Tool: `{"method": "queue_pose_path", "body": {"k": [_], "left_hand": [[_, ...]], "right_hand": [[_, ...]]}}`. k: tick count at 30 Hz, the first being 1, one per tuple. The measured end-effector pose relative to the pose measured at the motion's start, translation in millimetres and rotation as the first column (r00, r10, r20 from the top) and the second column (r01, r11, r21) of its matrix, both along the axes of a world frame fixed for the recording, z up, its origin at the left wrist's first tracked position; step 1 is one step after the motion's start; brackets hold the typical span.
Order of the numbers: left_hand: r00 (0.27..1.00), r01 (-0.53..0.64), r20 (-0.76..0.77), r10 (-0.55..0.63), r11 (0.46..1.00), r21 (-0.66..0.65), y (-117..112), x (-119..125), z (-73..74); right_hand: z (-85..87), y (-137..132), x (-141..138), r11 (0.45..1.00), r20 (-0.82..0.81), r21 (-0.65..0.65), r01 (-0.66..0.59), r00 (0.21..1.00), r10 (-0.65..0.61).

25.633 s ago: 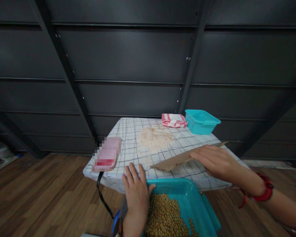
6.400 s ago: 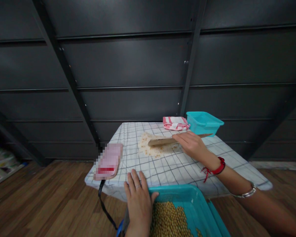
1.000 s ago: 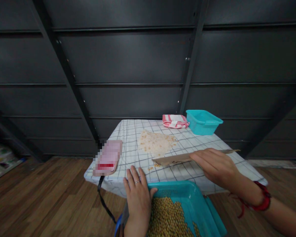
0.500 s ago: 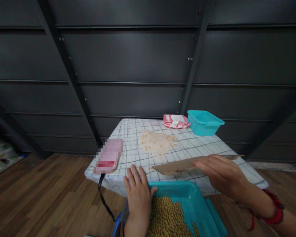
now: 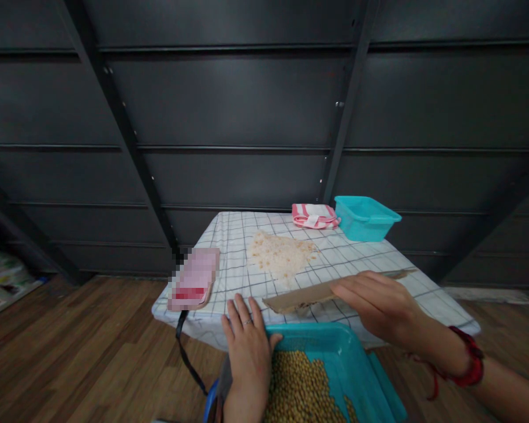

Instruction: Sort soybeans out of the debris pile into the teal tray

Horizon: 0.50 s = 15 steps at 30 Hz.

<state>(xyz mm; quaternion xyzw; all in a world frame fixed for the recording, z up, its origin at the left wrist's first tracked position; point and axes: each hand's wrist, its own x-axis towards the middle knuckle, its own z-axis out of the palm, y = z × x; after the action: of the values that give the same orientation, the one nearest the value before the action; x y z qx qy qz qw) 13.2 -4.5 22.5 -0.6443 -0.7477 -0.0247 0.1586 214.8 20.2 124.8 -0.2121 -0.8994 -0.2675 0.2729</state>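
Observation:
My right hand (image 5: 379,308) grips a long strip of brown cardboard (image 5: 297,298) and holds it on edge near the table's front edge, just behind a teal tray (image 5: 335,346) full of yellow-brown beans (image 5: 300,390). My left hand (image 5: 247,352) rests on the tray's left rim, thumb hooked over it, fingers laid on the checked tablecloth (image 5: 229,235). A pale pile of small grains (image 5: 282,255) lies on the cloth beyond the cardboard.
A smaller teal tub (image 5: 365,217) and a folded pink-and-white striped cloth (image 5: 314,215) sit at the table's far right. A pink blurred item (image 5: 194,279) with a black strap lies at the left edge. Dark metal shelving stands behind; wooden floor all around.
My right hand has drawn the cardboard strip toward me, from just below the grain pile to the table's front edge by the tray. The left hand has stayed on the tray rim.

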Motion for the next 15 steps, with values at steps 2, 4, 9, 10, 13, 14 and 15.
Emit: {"method": "queue_pose_path", "body": {"k": [2,4,9,10,13,14,15], "left_hand": [[1.000,0.001,0.007,-0.001,1.000,0.002,0.3,-0.1,-0.1],[1.000,0.001,0.013,-0.001,1.000,0.004,0.7,-0.2,-0.1],[1.000,-0.008,0.014,0.008,1.000,0.010,1.0,-0.2,0.1],[1.000,-0.007,0.011,0.007,1.000,0.012,0.8,-0.2,0.1],[1.000,-0.003,0.010,0.003,1.000,0.016,0.1,0.2,0.3],[1.000,-0.003,0.013,0.003,1.000,0.017,-0.1,0.3,0.3],[1.000,-0.003,0.019,0.003,1.000,0.017,-0.2,0.4,0.3]], "right_hand": [[-0.7,-0.7,2.9,1.000,-0.007,-0.030,-0.008,1.000,0.007],[-0.8,-0.9,5.1,0.999,-0.012,-0.045,-0.009,1.000,0.009],[1.5,-0.5,3.9,1.000,-0.018,-0.027,-0.009,1.000,0.009],[2.1,-0.5,2.8,0.999,-0.014,-0.036,-0.008,1.000,0.008],[3.4,-1.2,0.3,0.998,-0.012,-0.067,-0.015,1.000,0.014],[3.6,-1.5,0.0,0.997,-0.016,-0.079,-0.019,1.000,0.018],[3.7,-1.7,0.2,0.995,-0.020,-0.092,-0.023,1.000,0.021]]}}
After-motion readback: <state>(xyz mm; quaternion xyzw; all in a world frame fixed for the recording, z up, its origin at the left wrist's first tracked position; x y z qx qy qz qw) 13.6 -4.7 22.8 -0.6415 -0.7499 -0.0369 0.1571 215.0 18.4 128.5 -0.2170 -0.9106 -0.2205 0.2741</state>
